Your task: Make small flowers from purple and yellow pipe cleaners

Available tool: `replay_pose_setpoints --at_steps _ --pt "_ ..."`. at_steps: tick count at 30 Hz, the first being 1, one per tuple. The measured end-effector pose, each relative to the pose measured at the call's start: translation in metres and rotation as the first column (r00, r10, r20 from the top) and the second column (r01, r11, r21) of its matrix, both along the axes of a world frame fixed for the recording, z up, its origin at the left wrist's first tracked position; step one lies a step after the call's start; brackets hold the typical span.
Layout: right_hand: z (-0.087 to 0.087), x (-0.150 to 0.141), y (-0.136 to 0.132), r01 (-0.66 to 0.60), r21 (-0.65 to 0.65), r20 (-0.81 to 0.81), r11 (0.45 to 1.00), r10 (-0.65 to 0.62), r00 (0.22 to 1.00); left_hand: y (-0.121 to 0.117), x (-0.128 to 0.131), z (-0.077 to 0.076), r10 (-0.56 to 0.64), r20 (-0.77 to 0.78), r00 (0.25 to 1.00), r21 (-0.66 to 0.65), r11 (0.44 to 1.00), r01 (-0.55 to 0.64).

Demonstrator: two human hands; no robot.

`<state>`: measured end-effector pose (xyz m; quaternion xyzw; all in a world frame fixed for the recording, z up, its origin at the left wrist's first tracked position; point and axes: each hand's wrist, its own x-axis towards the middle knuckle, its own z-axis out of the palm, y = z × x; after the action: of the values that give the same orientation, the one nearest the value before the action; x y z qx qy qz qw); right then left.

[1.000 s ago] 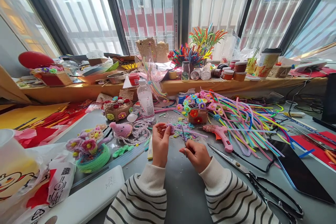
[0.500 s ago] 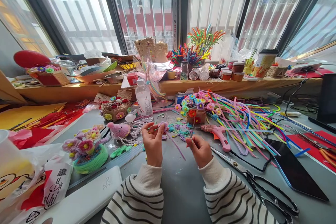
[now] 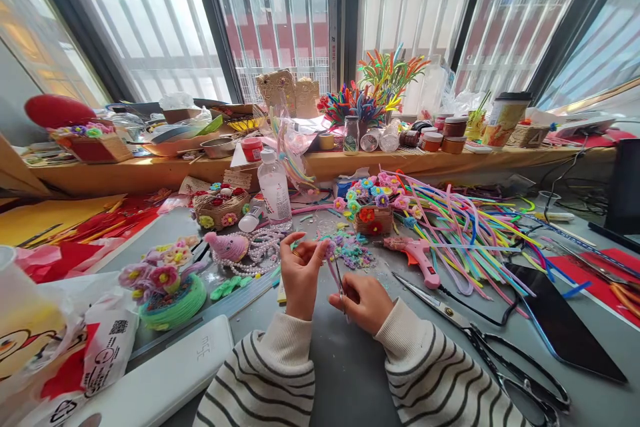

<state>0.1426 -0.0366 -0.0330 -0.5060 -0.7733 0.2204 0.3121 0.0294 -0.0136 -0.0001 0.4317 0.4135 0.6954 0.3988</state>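
My left hand [image 3: 299,275] pinches a small purple pipe-cleaner flower [image 3: 328,247] by its head, above the grey table. A thin pink stem hangs from the flower. My right hand [image 3: 364,301] is closed around small scissors [image 3: 339,283], whose blades point up at the stem just below the flower. Both wrists wear striped sleeves. A heap of tiny finished flowers [image 3: 353,252] lies just beyond my hands.
A pink glue gun [image 3: 419,259] and large black scissors [image 3: 480,339] lie to the right, beside a spread of coloured pipe cleaners [image 3: 465,227] and a dark tablet [image 3: 560,320]. Flower baskets [image 3: 373,210], a plastic bottle [image 3: 277,192] and a bead string [image 3: 260,250] stand behind. A white box [image 3: 165,380] lies front left.
My right hand dropped and moved left toward my left hand, bringing the scissors up against the stem. The left hand shifted slightly right with the flower.
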Motion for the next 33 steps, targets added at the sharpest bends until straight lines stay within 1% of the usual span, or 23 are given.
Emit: replay_pose_setpoints --at_steps 10,21,26,30,33 --pt "0.0040 -0.0002 -0.0011 0.011 0.036 -0.030 0.999 -0.010 1.000 0.0002 0.0005 0.0001 -0.012 -0.007 1.000 0.004 1.000 0.012" --pt "-0.0024 0.0016 0.0033 0.031 0.080 -0.077 0.996 -0.025 0.997 0.0032 -0.0005 -0.0021 -0.002 0.040 0.999 0.013 1.000 0.002" --pt "-0.0016 0.0015 0.0025 0.031 0.061 -0.096 0.998 -0.025 0.995 0.0019 -0.0001 -0.0019 -0.038 0.032 0.999 0.010 0.999 0.038" --pt "-0.0014 0.0007 0.0024 -0.007 0.044 -0.100 0.999 0.012 0.995 0.0006 0.0013 -0.0020 -0.107 -0.032 0.994 -0.011 0.994 0.106" --pt "-0.0016 0.0004 0.0021 -0.001 0.038 -0.095 0.999 0.005 0.996 0.0000 0.0026 -0.0024 -0.138 -0.069 0.988 -0.018 0.990 0.137"
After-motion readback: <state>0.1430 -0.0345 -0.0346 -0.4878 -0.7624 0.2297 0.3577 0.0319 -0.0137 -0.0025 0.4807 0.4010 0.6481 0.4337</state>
